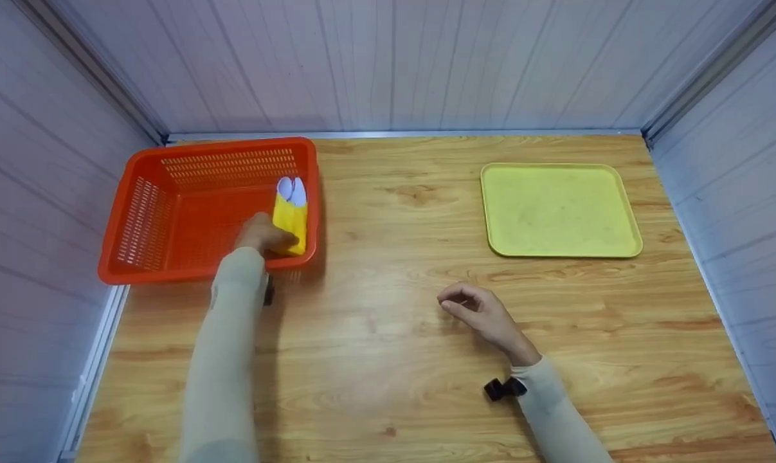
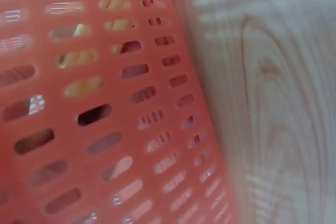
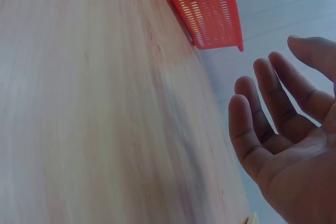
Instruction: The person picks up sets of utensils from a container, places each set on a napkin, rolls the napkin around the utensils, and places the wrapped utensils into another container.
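Observation:
In the head view, my left hand (image 1: 262, 233) reaches over the near rim of a red plastic basket (image 1: 201, 275). It grips a yellow holder (image 1: 290, 222) along the basket's right wall, a finger lying across the holder's lower front. From the holder's top stick out a white spoon (image 1: 285, 188) and a second white utensil beside it. The basket's slotted wall (image 2: 105, 124) hides most of this hand in the left wrist view, with bits of yellow showing through. My right hand (image 1: 484, 315) hovers over the table with fingers loosely curled and nothing in them.
A shallow yellow tray (image 1: 561, 212) lies at the table's back right. Pale panel walls (image 1: 426, 64) enclose the wooden table (image 1: 375, 334) at the back and both sides. The basket stands in the back left corner. A small black device (image 1: 505, 389) is strapped to the right wrist.

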A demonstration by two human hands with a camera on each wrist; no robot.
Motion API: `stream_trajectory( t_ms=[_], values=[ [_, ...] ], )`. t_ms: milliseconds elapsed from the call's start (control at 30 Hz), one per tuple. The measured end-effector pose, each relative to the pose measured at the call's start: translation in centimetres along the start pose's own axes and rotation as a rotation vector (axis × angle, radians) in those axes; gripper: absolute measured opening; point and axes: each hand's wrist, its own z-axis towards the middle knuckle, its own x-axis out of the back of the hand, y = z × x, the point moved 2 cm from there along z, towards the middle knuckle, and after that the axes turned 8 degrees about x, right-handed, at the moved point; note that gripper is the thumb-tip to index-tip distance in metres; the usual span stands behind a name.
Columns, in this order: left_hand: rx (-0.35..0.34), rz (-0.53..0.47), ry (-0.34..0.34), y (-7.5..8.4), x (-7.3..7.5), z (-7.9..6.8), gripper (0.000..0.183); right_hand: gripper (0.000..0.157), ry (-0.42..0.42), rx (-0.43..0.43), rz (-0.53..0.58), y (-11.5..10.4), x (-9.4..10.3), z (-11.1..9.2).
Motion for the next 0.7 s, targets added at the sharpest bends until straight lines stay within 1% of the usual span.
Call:
stream_trajectory(
  t_ms=[133, 267, 300, 333, 400, 500, 533, 600, 700],
  values=[
    [-0.027, 0.087, 0.056, 0.1, -0.1, -0.2, 0.075, 0.019, 0.002, -0.009, 0.004, 0.0, 0.1, 0.0],
    [-0.064, 0.146, 0.134, 0.5, -0.3, -0.2, 0.082, 0.019, 0.006, -0.014, -0.006, 0.0, 0.1, -0.1],
    [-0.075, 0.159, 0.136, 0.6, -0.3, -0.3, 0.083, 0.018, 0.007, -0.014, -0.009, 0.0, 0.1, -0.1],
    [-0.079, 0.168, 0.132, 0.7, -0.4, -0.3, 0.082, 0.017, 0.009, -0.014, -0.010, 0.0, 0.1, -0.1],
    [-0.081, 0.188, 0.100, 0.7, -0.4, -0.3, 0.078, 0.016, 0.011, -0.013, -0.011, 0.0, 0.0, -0.1],
    [-0.053, 0.180, 0.019, 0.3, -0.3, -0.5, 0.074, 0.016, 0.008, -0.010, -0.007, 0.1, -0.1, -0.1],
    [-0.040, 0.172, 0.003, 0.1, -0.2, -0.5, 0.073, 0.016, 0.006, -0.010, -0.005, 0.1, -0.1, -0.2],
    [-0.017, 0.154, -0.013, -0.2, -0.1, -0.6, 0.074, 0.017, -0.001, -0.009, -0.004, 0.2, -0.2, -0.2],
    [-0.002, 0.153, -0.017, -0.4, -0.1, -0.6, 0.077, 0.016, -0.018, -0.004, 0.004, 0.4, -0.3, -0.3]
  ],
)
